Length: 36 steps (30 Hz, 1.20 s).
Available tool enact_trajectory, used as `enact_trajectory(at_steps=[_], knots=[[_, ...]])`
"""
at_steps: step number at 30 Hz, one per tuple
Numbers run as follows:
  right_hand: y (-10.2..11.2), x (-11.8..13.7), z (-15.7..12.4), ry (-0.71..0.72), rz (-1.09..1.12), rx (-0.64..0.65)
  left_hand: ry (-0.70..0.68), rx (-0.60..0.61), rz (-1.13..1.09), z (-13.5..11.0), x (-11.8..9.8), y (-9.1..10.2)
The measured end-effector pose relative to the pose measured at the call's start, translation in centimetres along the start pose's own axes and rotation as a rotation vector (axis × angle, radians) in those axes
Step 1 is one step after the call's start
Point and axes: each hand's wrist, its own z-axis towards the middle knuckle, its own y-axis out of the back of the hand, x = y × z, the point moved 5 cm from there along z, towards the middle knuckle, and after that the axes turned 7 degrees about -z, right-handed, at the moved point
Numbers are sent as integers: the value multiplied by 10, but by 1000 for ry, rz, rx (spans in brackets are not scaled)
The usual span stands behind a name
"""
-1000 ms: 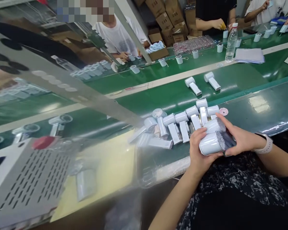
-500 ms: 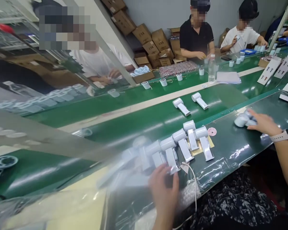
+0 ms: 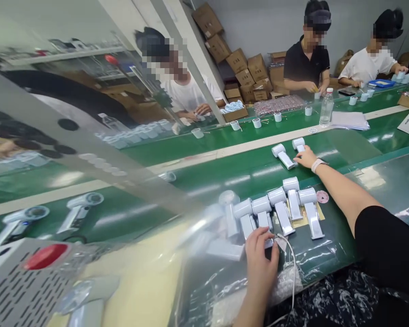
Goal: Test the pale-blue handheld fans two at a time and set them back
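Several white handheld fans [image 3: 283, 213] lie in a row on the green bench in front of me. My left hand [image 3: 261, 261] lies on the near end of that row, fingers stretched over a fan handle, beside a white cable [image 3: 292, 254]. My right hand [image 3: 305, 158], with a pale watch on the wrist, reaches far out over the green conveyor belt [image 3: 225, 172]. Its fingers are curled over the handle of a white fan [image 3: 298, 144] lying there. A second fan [image 3: 282, 156] rests just left of it on the belt.
A clear plastic guard [image 3: 88, 150] and a grey machine with a red button [image 3: 44, 256] fill the left. Across the belt stand a water bottle [image 3: 326, 107], a paper stack [image 3: 349, 120], small white cups and cardboard boxes [image 3: 245, 72]. Three other people work on the far side.
My right hand left the bench at the right and reached forward to the fan on the belt. My left hand stayed on the near fans. The view swung left.
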Motion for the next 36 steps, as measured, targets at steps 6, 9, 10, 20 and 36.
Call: enact_trajectory(at_steps=[6, 9, 10, 20, 36], knots=[[-23, 3, 41, 67, -207, 9, -10, 37, 22, -5, 8, -4], [-23, -4, 55, 50, -312, -6, 10, 40, -2, -5, 17, -6], [-21, -6, 60, 39, -346, -5, 23, 43, -15, -4, 19, -7], [-82, 21, -16, 206, -603, 232, 477, -359, -960, 15, -36, -18], [-137, -21, -58, 219, -984, 174, 656, -612, -1366, -10, -41, 49]])
